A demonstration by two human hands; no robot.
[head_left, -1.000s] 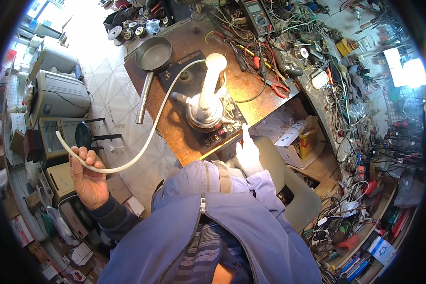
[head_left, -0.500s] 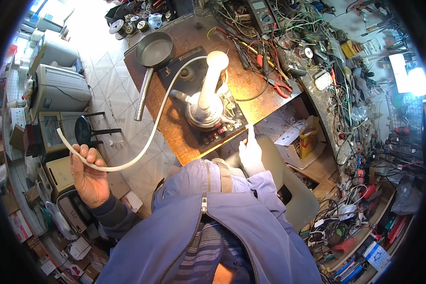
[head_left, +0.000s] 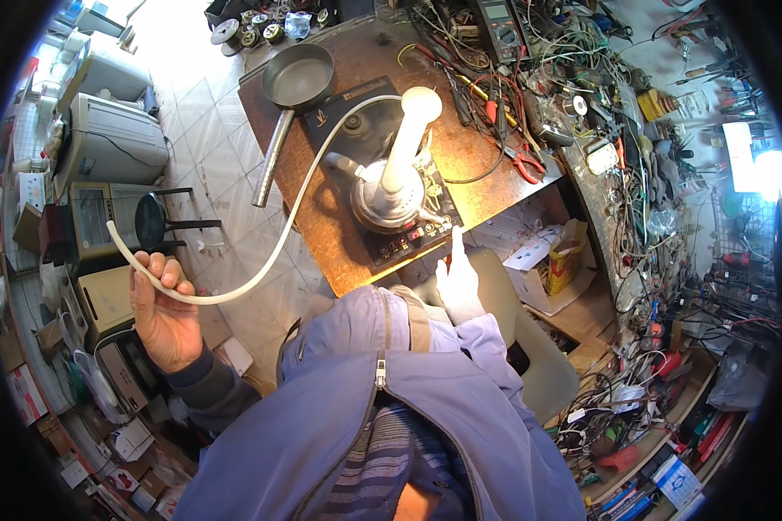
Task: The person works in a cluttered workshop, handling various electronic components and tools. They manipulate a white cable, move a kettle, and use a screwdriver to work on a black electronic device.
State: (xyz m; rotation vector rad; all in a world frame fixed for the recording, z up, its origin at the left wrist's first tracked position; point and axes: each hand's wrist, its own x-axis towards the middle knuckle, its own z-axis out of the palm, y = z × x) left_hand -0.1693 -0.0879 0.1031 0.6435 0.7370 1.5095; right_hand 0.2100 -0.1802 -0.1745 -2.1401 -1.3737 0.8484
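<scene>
In my left hand (head_left: 163,317), out to the left, I grip the free end of a white flexible hose (head_left: 222,300). The hose arcs up to the rounded head of a thick white upright tube (head_left: 404,152). That tube rises from a shiny metal vessel (head_left: 381,208) standing on a black induction cooktop (head_left: 394,250). Red digits glow on its panel. My right hand (head_left: 458,282) points its index finger at the cooktop's near right corner; whether the fingertip touches cannot be told. Nothing shows in that hand.
A grey frying pan (head_left: 298,76) lies on the brown table (head_left: 339,247), its handle past the left edge. Red-handled pliers (head_left: 526,165), a multimeter (head_left: 500,30) and tangled wires crowd the right. A stool (head_left: 534,373) stands below, near an open cardboard box (head_left: 543,273).
The table and everything on it have shifted slightly right and up in view. My left hand still holds the hose, and my right index finger stays at the cooktop corner.
</scene>
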